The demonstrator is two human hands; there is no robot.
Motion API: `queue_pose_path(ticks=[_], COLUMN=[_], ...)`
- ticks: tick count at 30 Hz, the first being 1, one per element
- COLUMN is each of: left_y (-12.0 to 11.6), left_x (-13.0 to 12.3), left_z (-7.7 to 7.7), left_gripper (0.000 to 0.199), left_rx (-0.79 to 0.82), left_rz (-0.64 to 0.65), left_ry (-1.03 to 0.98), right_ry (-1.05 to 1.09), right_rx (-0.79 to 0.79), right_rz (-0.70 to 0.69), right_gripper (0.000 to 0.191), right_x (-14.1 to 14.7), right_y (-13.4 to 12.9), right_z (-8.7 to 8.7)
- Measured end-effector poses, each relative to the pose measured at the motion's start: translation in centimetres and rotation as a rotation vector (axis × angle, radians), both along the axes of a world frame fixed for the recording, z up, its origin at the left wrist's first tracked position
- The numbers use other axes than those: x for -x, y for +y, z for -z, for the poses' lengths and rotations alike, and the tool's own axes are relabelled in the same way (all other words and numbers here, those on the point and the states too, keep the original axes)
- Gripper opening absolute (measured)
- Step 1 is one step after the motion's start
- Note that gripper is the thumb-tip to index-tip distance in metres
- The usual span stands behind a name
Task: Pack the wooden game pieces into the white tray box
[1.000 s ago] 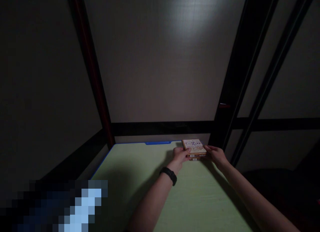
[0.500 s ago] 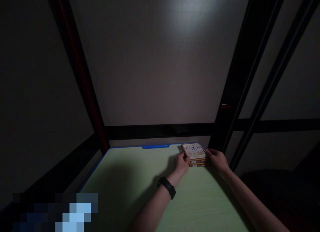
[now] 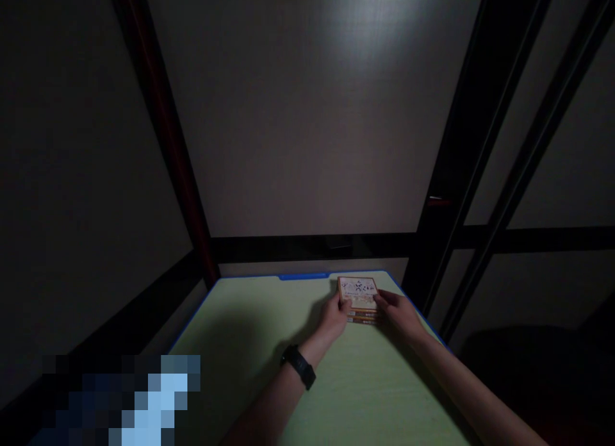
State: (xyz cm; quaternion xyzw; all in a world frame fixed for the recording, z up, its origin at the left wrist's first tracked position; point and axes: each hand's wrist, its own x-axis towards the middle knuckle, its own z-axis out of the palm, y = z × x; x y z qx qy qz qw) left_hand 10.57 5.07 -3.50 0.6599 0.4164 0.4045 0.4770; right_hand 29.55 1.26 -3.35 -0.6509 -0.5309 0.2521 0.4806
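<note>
The green table (image 3: 379, 382) has a blue rim on its far, left and right sides, with one blue tab (image 3: 303, 277) along the far side; a pale wall panel (image 3: 312, 132) stands just behind, so there is little depth past that edge; the widest stretch of tabletop lies to the left of the left hand (image 3: 334, 319) and on the near side, between the forearms; on the right the room is narrow, the right forearm crossing the rim.

The stack of flat boxes (image 3: 359, 293) sits between the two hands, near the far edge and right of the tab; the left thumb presses on its near left corner, the other left fingers being mostly hidden at its side; the right hand (image 3: 400, 314) pinches the right side near the front corner; whether any fingers reach underneath, I cannot tell.

Counted: two hands; one stack, at least two boxes high by its front edges; one black watch (image 3: 298, 367), on the left wrist.
</note>
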Motion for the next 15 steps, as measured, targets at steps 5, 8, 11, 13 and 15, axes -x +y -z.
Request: queue_pose_path(ticks=[5, 8, 11, 13, 15], left_y=[-2.0, -4.5, -7.0, -8.3, -9.0], left_x=[6.4, 10.1, 12.7, 13.7, 14.2], left_z=[0.5, 0.7, 0.6, 0.3, -0.3], left_gripper=[0.043, 0.049, 0.053, 0.061, 0.07], left_rx=[0.001, 0.01, 0.026, 0.038, 0.022], left_rz=[0.049, 0.071, 0.101, 0.119, 0.117], left_ry=[-0.094, -0.162, -0.178, -0.166, -0.123], right_ry=[-0.126, -0.13, -0.12, -0.13, -0.155], right_rx=[0.009, -0.001, -0.001, 0.008, -0.001], right_rz=[-0.14, -0.241, -0.316, -0.317, -0.322], right_gripper=[0.051, 0.053, 0.055, 0.058, 0.06], right_x=[5.9, 8.9, 11.0, 11.8, 12.1], right_y=[-2.0, -3.9, -6.0, -7.1, -7.7], right_z=[-0.5, -0.8, -1.1, -1.4, -1.6])
